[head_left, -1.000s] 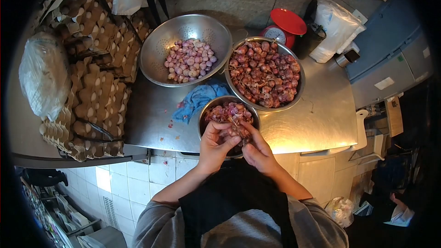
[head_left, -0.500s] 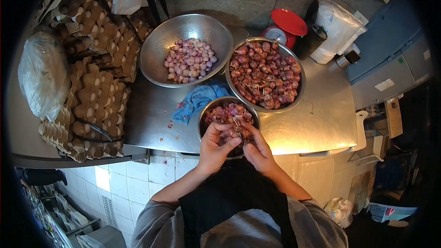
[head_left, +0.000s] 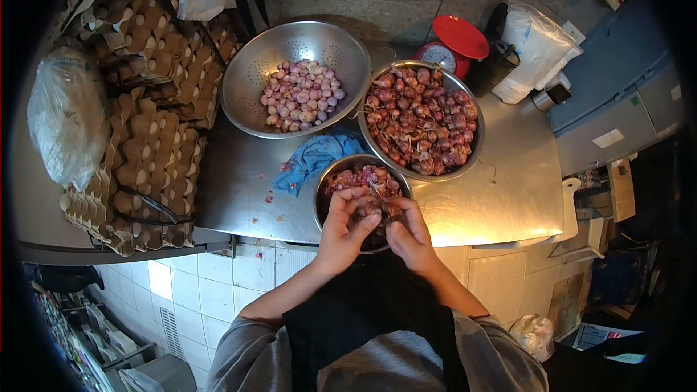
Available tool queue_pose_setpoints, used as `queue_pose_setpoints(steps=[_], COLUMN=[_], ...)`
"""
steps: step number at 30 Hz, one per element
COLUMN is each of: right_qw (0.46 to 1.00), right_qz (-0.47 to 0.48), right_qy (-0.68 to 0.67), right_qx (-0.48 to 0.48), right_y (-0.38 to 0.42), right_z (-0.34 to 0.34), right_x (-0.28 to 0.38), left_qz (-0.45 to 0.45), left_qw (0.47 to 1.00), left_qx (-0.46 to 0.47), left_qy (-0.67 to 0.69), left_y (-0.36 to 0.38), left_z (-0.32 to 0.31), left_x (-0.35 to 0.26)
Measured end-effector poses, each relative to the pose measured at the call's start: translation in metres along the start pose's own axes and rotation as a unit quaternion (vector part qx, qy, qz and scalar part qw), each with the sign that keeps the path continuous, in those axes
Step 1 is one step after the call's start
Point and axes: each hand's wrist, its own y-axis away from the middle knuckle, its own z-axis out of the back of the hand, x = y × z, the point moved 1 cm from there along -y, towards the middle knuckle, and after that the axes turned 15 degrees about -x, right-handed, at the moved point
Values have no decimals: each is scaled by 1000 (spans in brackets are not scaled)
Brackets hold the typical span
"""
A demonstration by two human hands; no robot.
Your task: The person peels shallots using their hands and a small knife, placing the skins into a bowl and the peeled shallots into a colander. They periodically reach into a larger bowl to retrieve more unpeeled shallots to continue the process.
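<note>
My left hand [head_left: 342, 229] and my right hand [head_left: 411, 236] meet over a small metal bowl [head_left: 319, 199] of reddish shallot skins [head_left: 363, 176]. Between my fingertips is a shallot [head_left: 373, 209], pinched from both sides and partly hidden by the fingers. A thin pale sliver stands out above it, too small to identify. Behind and to the right is a large metal bowl [head_left: 480, 141] heaped with unpeeled shallots [head_left: 421, 120]. Peeled, pale pink shallots [head_left: 301, 94] lie in a steel colander [head_left: 243, 101] at the back left.
A crumpled blue cloth [head_left: 316, 160] lies left of the small bowl on the steel table [head_left: 501, 207], with skin scraps nearby. Stacked egg trays [head_left: 152, 167] and a plastic bag [head_left: 67, 116] fill the left side. A red scale [head_left: 460, 38] stands behind the large bowl.
My fingers have shifted slightly around the shallot, and both hands remain over the small bowl. The bowls and colander stay in place; the view has moved a little.
</note>
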Motion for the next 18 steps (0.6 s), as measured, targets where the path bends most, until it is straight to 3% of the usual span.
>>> queue_pose_setpoints(steps=[2, 4, 8, 11, 14, 17, 18], right_qw=[995, 978, 963, 945, 982, 979, 981], right_qz=[-62, -128, -187, -175, -57, -9, 11], right_qy=[-70, -158, -183, -273, -151, -19, -6], right_qx=[28, 43, 64, 31, -100, -204, -196], right_y=[1, 3, -1, -10, -30, -47, -47], right_z=[4, 7, 12, 22, 44, 54, 51], right_x=[6, 11, 17, 24, 34, 44, 42], left_qz=[13, 101, 221, 291, 322, 312, 286], left_qw=[999, 991, 960, 933, 917, 927, 939], left_qx=[39, 82, 145, 141, 98, 57, 54], left_qy=[-3, 24, 92, 160, 215, 200, 185], left_y=[-4, -8, -15, -17, -23, -23, -22], left_z=[7, 14, 24, 26, 23, 22, 23], left_x=[-1, -6, -3, -6, -13, -10, -8])
